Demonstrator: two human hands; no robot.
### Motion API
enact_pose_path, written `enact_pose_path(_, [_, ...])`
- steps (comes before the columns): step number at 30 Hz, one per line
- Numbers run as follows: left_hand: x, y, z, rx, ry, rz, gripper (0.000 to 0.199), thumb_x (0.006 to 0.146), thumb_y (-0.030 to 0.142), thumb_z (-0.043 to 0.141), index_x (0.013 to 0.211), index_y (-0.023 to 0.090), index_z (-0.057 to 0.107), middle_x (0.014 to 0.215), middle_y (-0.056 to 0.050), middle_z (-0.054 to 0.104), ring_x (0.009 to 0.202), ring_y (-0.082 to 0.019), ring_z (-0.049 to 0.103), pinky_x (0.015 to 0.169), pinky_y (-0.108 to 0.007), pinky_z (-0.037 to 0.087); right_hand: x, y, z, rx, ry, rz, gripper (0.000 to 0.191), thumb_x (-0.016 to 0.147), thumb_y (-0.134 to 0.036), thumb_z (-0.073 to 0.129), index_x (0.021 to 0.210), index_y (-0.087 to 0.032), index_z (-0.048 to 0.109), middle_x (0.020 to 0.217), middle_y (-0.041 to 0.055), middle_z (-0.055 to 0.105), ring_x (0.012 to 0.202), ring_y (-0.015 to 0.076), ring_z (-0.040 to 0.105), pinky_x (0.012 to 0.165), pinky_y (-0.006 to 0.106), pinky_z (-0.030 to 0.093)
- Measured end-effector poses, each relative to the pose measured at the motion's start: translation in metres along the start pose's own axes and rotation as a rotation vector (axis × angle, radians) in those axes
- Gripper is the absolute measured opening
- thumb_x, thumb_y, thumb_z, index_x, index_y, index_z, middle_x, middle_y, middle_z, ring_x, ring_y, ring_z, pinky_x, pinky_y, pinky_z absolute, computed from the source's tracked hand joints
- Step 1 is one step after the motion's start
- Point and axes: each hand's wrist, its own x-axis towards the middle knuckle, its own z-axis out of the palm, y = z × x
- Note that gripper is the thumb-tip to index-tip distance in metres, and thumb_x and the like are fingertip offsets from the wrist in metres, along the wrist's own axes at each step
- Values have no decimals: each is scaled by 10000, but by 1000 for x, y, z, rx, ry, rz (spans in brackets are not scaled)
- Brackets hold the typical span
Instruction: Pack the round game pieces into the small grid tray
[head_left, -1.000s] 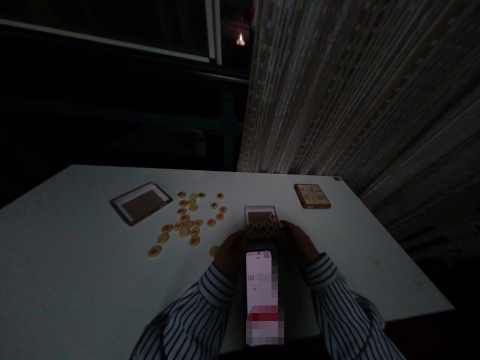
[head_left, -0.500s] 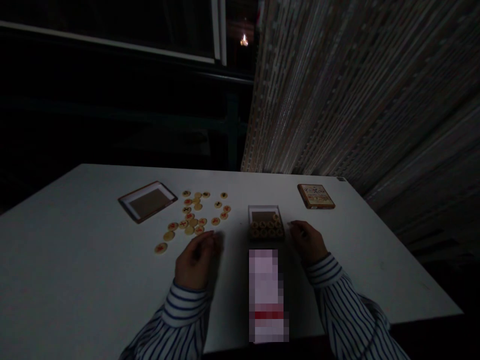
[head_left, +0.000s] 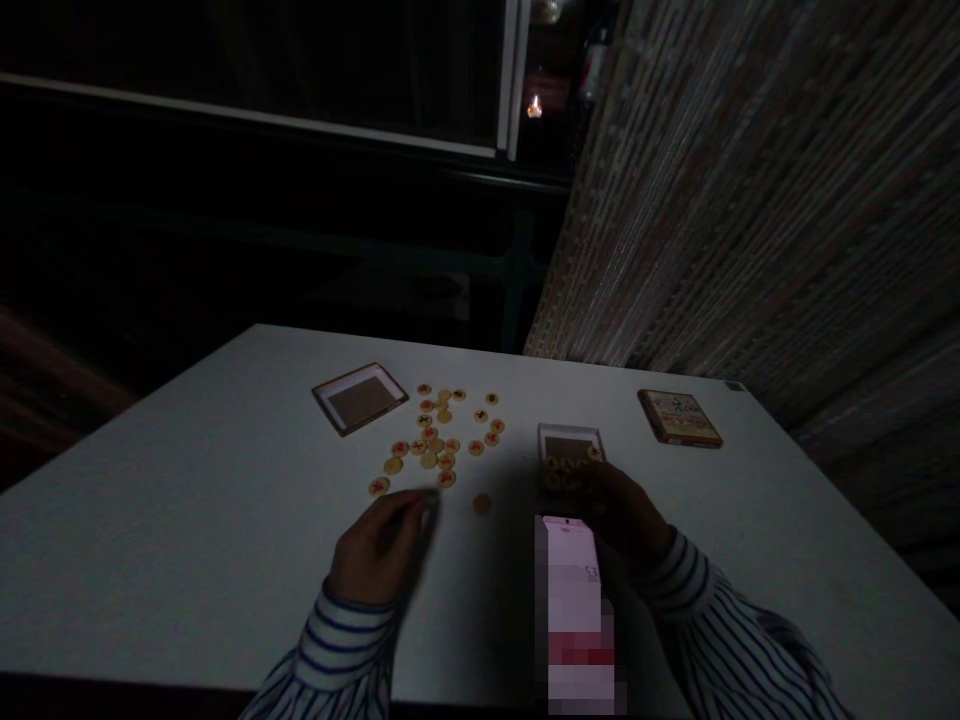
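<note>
My left hand [head_left: 379,545] is closed, thumb and fingers drawn together, just in front of scattered round Chinese chess pieces [head_left: 429,461]. Whether anything sits between its fingertips I cannot make out. A lone piece [head_left: 481,503] lies on the table to the right of that hand. My right hand [head_left: 630,510] reaches over the near right corner of a small open box [head_left: 541,440], which has rows of pieces [head_left: 566,466] in its near part. Its fingertips are lost in shadow. Some scattered pieces show red or dark characters; others are blank side up.
A lit phone [head_left: 574,590], partly pixelated, lies in front of the open box on the white table [head_left: 225,560]. An open lid or tray [head_left: 360,400] rests at the back left. A flat printed box [head_left: 680,418] lies at the right. A string curtain [head_left: 637,230] hangs behind the table.
My right hand has moved left from beside the open box to over it. The left hand has drawn back leftward, and a lone piece now shows beside it. The camera view has shifted.
</note>
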Motion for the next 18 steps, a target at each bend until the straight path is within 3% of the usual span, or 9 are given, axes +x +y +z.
enact_pose_path(6, [6,-12,-15,23,92,-9,298,715,452,498,806,207,641,870,-40,670,802,-188,622,823,-303,465,18,-14,-4,27,-92,-49,183,747,-221,529,915,-198,599,871,81,639,786,189,597,669,318,486])
enact_pose_path(10, [14,-15,-21,13,78,-14,305,719,454,500,830,205,637,870,-41,671,799,-185,620,814,-301,469,28,-20,-6,30,-194,-110,168,758,-224,520,897,-194,608,856,69,644,763,170,596,657,289,472])
enact_pose_path(18, [49,-6,-31,47,81,1,308,728,441,493,832,193,641,827,-33,674,730,-163,622,714,-256,495,62,-31,-15,-26,-311,-42,196,745,-244,513,899,-196,624,832,55,647,735,161,587,652,277,442])
